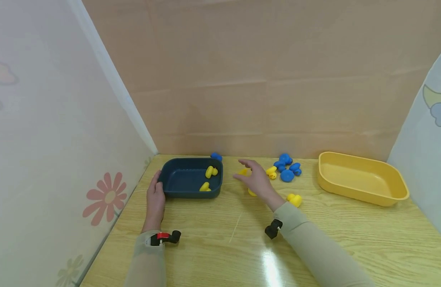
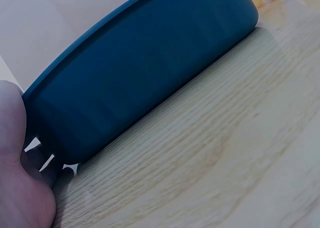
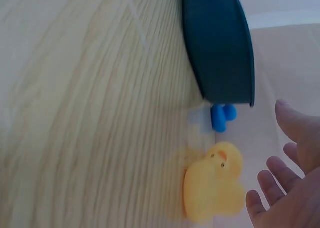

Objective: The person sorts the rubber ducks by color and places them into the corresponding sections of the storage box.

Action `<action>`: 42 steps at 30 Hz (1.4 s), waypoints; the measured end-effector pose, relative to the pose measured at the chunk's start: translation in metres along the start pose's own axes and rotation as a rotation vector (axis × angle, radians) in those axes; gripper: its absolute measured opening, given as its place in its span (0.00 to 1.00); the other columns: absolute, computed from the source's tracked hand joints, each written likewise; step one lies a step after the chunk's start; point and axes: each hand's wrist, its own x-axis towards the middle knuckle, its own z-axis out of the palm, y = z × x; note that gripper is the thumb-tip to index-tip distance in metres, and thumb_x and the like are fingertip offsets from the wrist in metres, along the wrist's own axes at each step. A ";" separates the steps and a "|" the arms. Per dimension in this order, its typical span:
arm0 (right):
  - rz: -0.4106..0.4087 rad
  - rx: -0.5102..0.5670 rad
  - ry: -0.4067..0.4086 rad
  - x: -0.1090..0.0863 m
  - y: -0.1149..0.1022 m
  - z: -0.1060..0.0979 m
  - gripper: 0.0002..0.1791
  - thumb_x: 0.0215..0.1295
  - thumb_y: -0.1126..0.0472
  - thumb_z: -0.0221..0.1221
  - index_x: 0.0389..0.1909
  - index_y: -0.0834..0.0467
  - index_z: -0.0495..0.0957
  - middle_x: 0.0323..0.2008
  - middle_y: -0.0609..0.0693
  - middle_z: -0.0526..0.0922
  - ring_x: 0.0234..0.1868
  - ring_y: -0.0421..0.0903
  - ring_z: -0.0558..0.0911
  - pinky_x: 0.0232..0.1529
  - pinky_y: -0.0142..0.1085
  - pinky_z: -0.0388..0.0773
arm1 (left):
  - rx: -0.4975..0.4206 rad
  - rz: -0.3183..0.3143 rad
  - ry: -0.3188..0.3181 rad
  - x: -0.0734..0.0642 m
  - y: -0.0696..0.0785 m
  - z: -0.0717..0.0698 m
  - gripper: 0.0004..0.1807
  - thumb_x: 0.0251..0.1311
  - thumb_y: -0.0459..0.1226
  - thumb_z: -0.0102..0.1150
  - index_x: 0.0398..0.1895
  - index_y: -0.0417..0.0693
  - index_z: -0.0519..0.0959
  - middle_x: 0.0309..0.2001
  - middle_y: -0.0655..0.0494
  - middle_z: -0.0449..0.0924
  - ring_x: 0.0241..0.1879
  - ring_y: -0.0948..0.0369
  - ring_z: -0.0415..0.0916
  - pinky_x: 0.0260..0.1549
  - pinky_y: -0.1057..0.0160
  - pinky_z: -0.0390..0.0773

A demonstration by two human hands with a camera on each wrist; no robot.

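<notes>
My left hand (image 1: 156, 201) rests along the left end of a dark blue tub (image 1: 190, 194), fingers against its outer wall. In the left wrist view the fingers (image 2: 42, 163) reach past the tub's near corner, partly hidden. Two yellow rubber ducks (image 1: 209, 172) lie at the right side inside the tub. My right hand (image 1: 257, 181) hovers right of the tub, thumb and fingers spread apart with nothing held. Close by those fingertips is a yellow rubber duck (image 3: 212, 185), partly covered by the hand in the head view. Another yellow duck (image 1: 252, 192) shows under the palm.
Several blue rubber ducks (image 1: 287, 175) cluster right of my right hand, with yellow ducks (image 1: 294, 200) near them. One blue duck (image 1: 216, 156) lies behind the dark tub. A yellow tub (image 1: 363, 195) stands at the right, and a brown wall (image 1: 267, 107) closes the table's back.
</notes>
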 end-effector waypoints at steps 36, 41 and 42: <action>0.103 -0.012 -0.150 0.012 0.043 -0.002 0.41 0.76 0.56 0.71 0.85 0.59 0.66 0.81 0.62 0.68 0.78 0.64 0.72 0.77 0.58 0.70 | -0.010 -0.012 0.012 0.002 -0.001 0.001 0.32 0.87 0.40 0.32 0.90 0.59 0.60 0.88 0.56 0.54 0.88 0.53 0.44 0.85 0.45 0.47; 0.113 0.006 -0.131 0.012 0.044 0.001 0.40 0.77 0.56 0.70 0.84 0.60 0.67 0.80 0.62 0.70 0.77 0.63 0.74 0.76 0.57 0.72 | -0.014 -0.011 0.008 0.001 0.000 0.001 0.32 0.87 0.41 0.32 0.90 0.59 0.60 0.88 0.56 0.54 0.88 0.53 0.45 0.85 0.45 0.47; 0.111 0.004 -0.128 0.012 0.045 0.002 0.39 0.78 0.57 0.70 0.84 0.60 0.67 0.79 0.62 0.71 0.76 0.63 0.74 0.75 0.57 0.72 | -0.015 -0.011 0.009 0.001 0.000 0.001 0.32 0.87 0.41 0.32 0.90 0.59 0.60 0.88 0.56 0.54 0.88 0.53 0.45 0.85 0.45 0.47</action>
